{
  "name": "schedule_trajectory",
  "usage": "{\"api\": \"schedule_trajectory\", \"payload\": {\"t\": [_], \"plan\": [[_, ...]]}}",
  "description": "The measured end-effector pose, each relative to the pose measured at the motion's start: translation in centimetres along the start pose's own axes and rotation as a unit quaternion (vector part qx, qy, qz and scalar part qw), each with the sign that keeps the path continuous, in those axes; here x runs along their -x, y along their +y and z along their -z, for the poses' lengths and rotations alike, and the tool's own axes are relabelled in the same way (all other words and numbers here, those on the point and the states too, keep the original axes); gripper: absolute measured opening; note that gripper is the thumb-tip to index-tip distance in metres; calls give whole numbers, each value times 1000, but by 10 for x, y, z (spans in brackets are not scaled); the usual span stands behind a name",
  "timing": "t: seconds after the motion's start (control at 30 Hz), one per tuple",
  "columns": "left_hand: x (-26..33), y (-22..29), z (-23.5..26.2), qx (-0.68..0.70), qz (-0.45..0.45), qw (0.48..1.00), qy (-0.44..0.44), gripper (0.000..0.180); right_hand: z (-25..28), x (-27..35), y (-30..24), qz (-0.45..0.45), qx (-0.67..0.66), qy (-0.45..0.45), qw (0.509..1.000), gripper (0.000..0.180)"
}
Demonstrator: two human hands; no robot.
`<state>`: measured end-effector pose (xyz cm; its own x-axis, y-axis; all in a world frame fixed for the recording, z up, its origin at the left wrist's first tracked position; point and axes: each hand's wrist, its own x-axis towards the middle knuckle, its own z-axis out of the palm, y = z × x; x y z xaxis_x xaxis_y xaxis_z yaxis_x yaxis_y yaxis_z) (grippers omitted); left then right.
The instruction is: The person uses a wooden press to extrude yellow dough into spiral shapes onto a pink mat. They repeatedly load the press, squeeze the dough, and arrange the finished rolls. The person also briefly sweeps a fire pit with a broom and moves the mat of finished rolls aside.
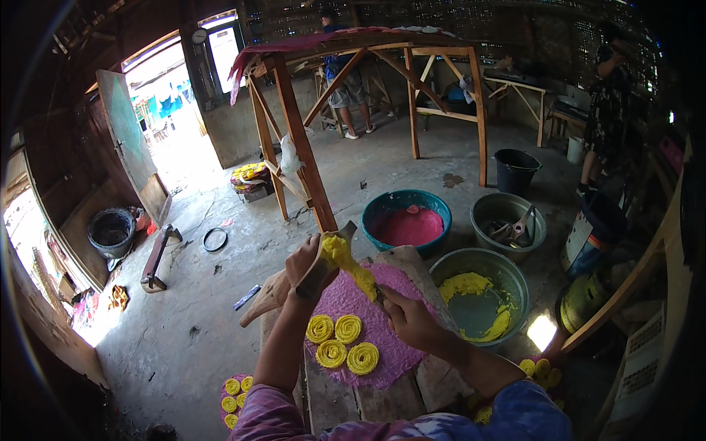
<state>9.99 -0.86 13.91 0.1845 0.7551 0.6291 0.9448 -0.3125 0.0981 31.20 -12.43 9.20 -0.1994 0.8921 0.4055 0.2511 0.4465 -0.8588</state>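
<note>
My left hand (302,263) is closed round a wooden dough press (263,295), lifted above the bench and tilted. Yellow dough (337,252) fills its opening. My right hand (410,319) grips a spatula, mostly hidden by the fingers and by yellow dough (363,281) smeared along it up to the press. Below both hands lies a round pink sheet (398,360) of rough dough-like stuff. Several yellow coiled spirals (348,328) sit on its left part. The wooden bench (329,404) carries the sheet.
Right of the bench stands a grey-green basin (519,312) with yellow dough. Beyond are a teal basin (371,205) of pink mass, a tub of tools (540,234) and a black bucket (518,170). A wooden frame (296,126) rises ahead. Two people stand farther back.
</note>
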Motion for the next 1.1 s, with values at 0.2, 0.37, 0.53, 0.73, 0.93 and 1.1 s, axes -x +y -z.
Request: {"api": "schedule_trajectory", "payload": {"t": [0.2, 0.37, 0.53, 0.73, 0.93, 1.1], "plan": [[11, -36, -13, 13, 26, 999, 46, 39, 74, 4, 34, -221, -90, -21, 971, 34], [15, -23, 33, 52, -44, 993, 94, 47, 174, 74, 236, -392, 563, -99, 721, 41], [35, -31, 74, 638, 218, 729, 116, 17, 191, 107, 276, -418, 663, -152, 603, 37], [23, 1, 27, 948, 113, 297, 35, 16, 75, 18, 75, -165, -285, -153, 932, 72], [40, 47, -24, 935, 257, 239, -45, 17, -18, 20, 44, -125, -813, -310, 477, 93], [79, -11, -51, 500, 66, 863, -7, 32, 67, 22, 48, -136, -600, -205, 761, 87]]}}
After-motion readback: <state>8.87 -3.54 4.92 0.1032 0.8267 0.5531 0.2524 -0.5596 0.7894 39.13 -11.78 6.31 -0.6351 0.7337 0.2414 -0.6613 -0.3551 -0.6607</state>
